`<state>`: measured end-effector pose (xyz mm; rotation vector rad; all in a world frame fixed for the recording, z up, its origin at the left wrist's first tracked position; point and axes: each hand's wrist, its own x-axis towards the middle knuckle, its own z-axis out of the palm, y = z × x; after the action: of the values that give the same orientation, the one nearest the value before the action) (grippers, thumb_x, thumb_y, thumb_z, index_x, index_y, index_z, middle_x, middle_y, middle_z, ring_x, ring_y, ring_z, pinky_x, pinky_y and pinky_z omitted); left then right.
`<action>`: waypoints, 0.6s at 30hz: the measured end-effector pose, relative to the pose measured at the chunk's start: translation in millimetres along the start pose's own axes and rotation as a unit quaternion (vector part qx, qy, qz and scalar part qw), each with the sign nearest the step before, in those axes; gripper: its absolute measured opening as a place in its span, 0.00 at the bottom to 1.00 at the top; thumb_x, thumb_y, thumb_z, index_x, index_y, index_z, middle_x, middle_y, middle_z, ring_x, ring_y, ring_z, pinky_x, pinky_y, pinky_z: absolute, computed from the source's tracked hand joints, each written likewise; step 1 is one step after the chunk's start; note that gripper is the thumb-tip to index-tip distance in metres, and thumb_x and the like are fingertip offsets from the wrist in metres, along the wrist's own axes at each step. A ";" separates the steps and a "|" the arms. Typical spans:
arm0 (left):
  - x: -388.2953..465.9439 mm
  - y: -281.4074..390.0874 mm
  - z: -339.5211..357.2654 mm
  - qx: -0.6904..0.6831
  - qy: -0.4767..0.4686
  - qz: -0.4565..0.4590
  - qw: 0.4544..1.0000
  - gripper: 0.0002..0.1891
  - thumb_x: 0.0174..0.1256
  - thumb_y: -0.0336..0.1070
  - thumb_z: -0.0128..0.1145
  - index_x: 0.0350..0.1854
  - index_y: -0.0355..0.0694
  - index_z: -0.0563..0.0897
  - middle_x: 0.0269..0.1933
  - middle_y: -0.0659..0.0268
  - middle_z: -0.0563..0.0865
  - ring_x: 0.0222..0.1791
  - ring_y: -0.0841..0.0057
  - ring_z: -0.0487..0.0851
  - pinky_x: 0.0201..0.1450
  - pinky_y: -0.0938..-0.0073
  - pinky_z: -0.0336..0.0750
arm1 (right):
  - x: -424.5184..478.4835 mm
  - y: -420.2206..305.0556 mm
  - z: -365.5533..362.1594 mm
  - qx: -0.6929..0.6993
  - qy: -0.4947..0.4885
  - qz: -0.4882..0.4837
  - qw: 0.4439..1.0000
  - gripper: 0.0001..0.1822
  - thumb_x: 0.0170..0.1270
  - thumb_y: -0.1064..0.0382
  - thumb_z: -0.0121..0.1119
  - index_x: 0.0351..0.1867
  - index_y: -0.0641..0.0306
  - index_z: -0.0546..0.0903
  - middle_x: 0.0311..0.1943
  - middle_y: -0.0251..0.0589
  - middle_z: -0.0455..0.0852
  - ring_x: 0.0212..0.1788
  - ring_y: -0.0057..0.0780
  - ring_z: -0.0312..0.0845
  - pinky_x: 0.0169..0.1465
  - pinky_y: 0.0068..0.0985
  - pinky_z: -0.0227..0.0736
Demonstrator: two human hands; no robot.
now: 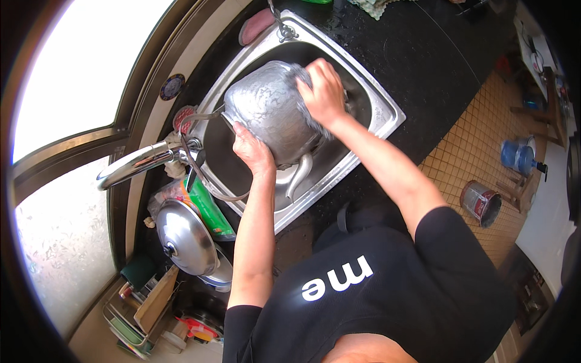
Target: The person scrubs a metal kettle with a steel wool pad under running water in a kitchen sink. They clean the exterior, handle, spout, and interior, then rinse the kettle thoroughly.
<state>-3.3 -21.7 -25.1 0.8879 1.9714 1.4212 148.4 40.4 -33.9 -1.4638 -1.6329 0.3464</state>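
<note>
A large metal kettle (268, 100) lies on its side in the stainless steel sink (381, 109), its curved spout (299, 177) towards me and its bent handle (213, 193) to the left. With thumb and fingers, my left hand (255, 152) grips the kettle's lower left edge. My right hand (323, 93) presses a grey scouring pad (302, 77) against the kettle's right side; the pad's far part is hidden under the fingers. Wet streaks or suds show on the metal.
Left of the sink stands a chrome faucet (136, 163). Below it are a green plastic package (209, 211), a domed metal lid (186, 238) and a rack with a wooden cutting board (156, 299). A pink cloth (258, 26) lies behind the sink. A window is at the left.
</note>
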 end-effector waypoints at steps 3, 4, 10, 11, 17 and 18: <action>-0.5 1.7 -1.7 0.009 0.003 0.002 1.000 0.29 0.74 0.50 0.39 0.25 0.24 0.75 0.19 0.65 0.75 0.24 0.79 0.65 0.30 0.69 0.67 | 7.0 0.6 2.2 0.016 -0.016 0.006 1.000 0.10 0.52 0.63 0.61 0.31 0.65 0.72 0.35 0.46 0.73 0.41 0.46 0.71 0.44 0.39 0.66; 0.8 0.2 -2.5 0.011 0.004 -0.002 1.000 0.29 0.74 0.50 0.39 0.25 0.24 0.75 0.19 0.65 0.74 0.23 0.79 0.65 0.30 0.69 0.67 | -7.2 -0.2 -3.3 0.028 0.002 -0.006 1.000 0.11 0.52 0.64 0.61 0.31 0.65 0.72 0.36 0.46 0.73 0.41 0.46 0.71 0.44 0.39 0.66; -0.4 0.0 -1.6 0.016 0.003 0.016 1.000 0.29 0.74 0.49 0.39 0.26 0.23 0.75 0.18 0.63 0.74 0.22 0.76 0.65 0.30 0.67 0.67 | -86.8 5.4 -19.6 0.074 0.007 -0.005 0.997 0.09 0.52 0.66 0.58 0.32 0.64 0.72 0.35 0.47 0.71 0.40 0.47 0.70 0.44 0.38 0.66; 0.7 -3.1 -2.1 0.020 0.002 0.021 1.000 0.29 0.74 0.49 0.39 0.26 0.23 0.75 0.18 0.63 0.74 0.22 0.76 0.65 0.30 0.67 0.67 | -68.5 6.4 -15.4 0.069 0.019 -0.017 0.997 0.08 0.53 0.66 0.58 0.32 0.64 0.72 0.34 0.47 0.71 0.39 0.47 0.70 0.44 0.38 0.65; -0.5 -0.9 -0.6 0.019 0.010 -0.002 1.000 0.29 0.74 0.50 0.38 0.26 0.23 0.75 0.18 0.63 0.74 0.22 0.76 0.65 0.30 0.67 0.66 | 2.3 6.4 -0.1 0.024 -0.006 0.011 1.000 0.11 0.53 0.64 0.61 0.33 0.63 0.72 0.35 0.44 0.73 0.41 0.43 0.71 0.45 0.38 0.65; 0.4 -0.3 -0.6 0.016 0.011 -0.004 1.000 0.30 0.74 0.50 0.38 0.26 0.23 0.75 0.18 0.63 0.74 0.22 0.76 0.65 0.30 0.67 0.66 | -9.0 6.1 -2.6 0.022 0.008 0.000 1.000 0.11 0.52 0.64 0.61 0.34 0.63 0.72 0.36 0.45 0.72 0.42 0.44 0.70 0.45 0.38 0.65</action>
<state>-4.0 -21.7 -25.2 0.8808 2.0163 1.4046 153.5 33.0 -40.6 -1.4298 -1.6023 0.3676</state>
